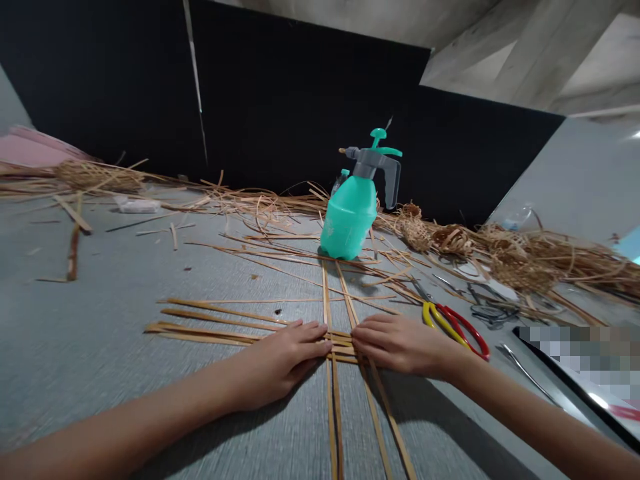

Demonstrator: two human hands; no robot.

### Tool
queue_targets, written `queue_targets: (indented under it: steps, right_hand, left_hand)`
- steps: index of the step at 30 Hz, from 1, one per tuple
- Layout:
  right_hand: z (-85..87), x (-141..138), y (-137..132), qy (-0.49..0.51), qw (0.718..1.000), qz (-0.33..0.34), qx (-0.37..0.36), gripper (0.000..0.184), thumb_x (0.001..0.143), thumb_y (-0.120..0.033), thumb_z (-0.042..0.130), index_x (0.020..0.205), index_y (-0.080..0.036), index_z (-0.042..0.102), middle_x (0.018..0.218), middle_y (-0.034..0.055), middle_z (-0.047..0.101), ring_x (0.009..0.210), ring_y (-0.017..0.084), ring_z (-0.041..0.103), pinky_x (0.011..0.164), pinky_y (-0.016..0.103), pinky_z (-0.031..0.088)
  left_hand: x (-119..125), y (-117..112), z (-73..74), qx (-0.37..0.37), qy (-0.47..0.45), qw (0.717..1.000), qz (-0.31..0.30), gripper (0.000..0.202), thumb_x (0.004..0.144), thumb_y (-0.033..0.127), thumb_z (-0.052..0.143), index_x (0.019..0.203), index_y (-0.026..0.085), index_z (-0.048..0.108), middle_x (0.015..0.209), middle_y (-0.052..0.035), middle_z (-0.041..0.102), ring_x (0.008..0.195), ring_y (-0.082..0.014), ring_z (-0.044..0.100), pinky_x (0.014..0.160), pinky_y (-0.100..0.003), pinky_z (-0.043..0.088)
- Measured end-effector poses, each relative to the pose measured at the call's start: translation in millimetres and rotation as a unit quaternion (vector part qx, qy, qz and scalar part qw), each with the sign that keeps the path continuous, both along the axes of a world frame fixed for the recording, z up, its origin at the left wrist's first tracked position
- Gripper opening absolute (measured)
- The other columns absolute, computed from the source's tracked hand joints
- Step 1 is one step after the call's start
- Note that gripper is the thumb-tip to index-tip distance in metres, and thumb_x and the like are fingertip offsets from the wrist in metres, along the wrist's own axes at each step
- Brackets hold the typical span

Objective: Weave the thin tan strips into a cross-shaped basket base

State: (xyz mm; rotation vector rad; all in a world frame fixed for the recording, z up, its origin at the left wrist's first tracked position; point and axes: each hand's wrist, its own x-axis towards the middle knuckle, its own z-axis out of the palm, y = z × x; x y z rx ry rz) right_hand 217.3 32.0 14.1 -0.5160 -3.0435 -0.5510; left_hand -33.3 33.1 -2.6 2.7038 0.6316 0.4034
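Observation:
On the grey table, long thin bamboo strips (215, 315) lie side by side from left to right and cross two pairs of lengthwise strips (334, 413). My left hand (293, 353) is closed on the crossing from the left, its fingertips pressing the strips by the left pair. Facing it, my right hand (393, 341) rests with fingers together on the strips at the right pair. A short stretch of the crossing shows between both hands. The undersides of my fingers are hidden. Just past the crossing stands a green spray bottle (349, 217) with a grey pump head.
Scissors with red and yellow handles (457, 327) lie right of my right hand, near a metal tool (533, 377) and a dark-edged device (575, 380). Loose strips and woven pieces (520, 263) line the back, before a black panel (300, 93). A small clear box (139, 205) is far left.

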Motion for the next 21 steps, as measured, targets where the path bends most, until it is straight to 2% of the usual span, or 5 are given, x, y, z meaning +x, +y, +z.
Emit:
queue_targets:
  steps: [3, 11, 15, 21]
  right_hand:
    - [-1.3, 1, 2, 0.009, 0.999, 0.034, -0.008, 0.021, 0.091, -0.012, 0.039, 0.089, -0.012, 0.059, 0.081, 0.0093, 0.063, 0.076, 0.016, 0.057, 0.071, 0.031, 0.047]
    - [-3.1, 5, 11, 0.006, 0.995, 0.098, -0.018, 0.019, 0.090, -0.011, 0.041, 0.092, -0.012, 0.059, 0.084, 0.0092, 0.064, 0.079, 0.017, 0.059, 0.073, 0.033, 0.049]
    - [-3.9, 6, 11, 0.014, 0.996, 0.078, -0.052, 0.020, 0.091, -0.012, 0.039, 0.093, -0.013, 0.059, 0.085, 0.0094, 0.064, 0.081, 0.017, 0.058, 0.074, 0.033, 0.048]
    - [-3.2, 9, 13, 0.039, 0.994, -0.006, -0.105, 0.024, 0.094, -0.017, 0.035, 0.095, -0.013, 0.059, 0.085, 0.0095, 0.063, 0.083, 0.016, 0.057, 0.071, 0.031, 0.047]
  left_hand:
    - [0, 1, 0.3, -0.007, 0.009, 1.000, 0.001, 0.032, 0.094, 0.018, 0.036, 0.120, 0.018, 0.054, 0.132, -0.0102, 0.049, 0.120, -0.0207, 0.046, 0.103, -0.040, 0.033]
    - [1, 5, -4.3, -0.022, 0.043, 0.999, 0.004, 0.036, 0.095, 0.018, 0.032, 0.128, 0.020, 0.047, 0.140, -0.0107, 0.037, 0.130, -0.0215, 0.034, 0.105, -0.043, 0.029]
    - [1, 6, -4.0, -0.018, 0.042, 0.999, 0.001, 0.037, 0.095, 0.018, 0.033, 0.129, 0.022, 0.046, 0.140, -0.0101, 0.037, 0.129, -0.0209, 0.034, 0.105, -0.042, 0.030]
    - [2, 3, 2.3, -0.016, 0.050, 0.999, 0.003, 0.036, 0.094, 0.016, 0.034, 0.128, 0.021, 0.047, 0.139, -0.0103, 0.039, 0.128, -0.0212, 0.036, 0.104, -0.042, 0.031]
